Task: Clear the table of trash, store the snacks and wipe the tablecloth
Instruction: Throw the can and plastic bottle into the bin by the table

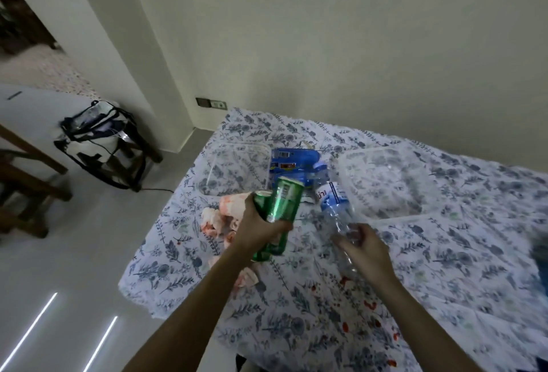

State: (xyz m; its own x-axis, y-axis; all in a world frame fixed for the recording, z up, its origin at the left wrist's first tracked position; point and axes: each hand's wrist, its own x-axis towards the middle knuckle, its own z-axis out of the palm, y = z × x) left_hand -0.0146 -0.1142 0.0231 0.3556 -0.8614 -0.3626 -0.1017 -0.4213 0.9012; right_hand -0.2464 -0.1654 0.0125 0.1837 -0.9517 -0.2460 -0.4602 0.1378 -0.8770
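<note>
My left hand (261, 228) grips two green drink cans (283, 204) together, held above the flowered tablecloth (430, 268). My right hand (366, 248) holds a crumpled clear plastic bottle (338, 211) with a blue label, its top pointing away from me. Crumpled white and orange napkins (221, 217) lie on the cloth left of the cans. A blue snack packet (292, 161) lies behind the cans. Red stains (370, 303) dot the cloth near my right forearm.
Two clear plastic containers sit on the cloth, one at the far left (234, 167) and one at the right (385, 182). A transparent bag with black trim (98, 140) stands on the floor by a wooden chair (26, 182). The wall runs behind the table.
</note>
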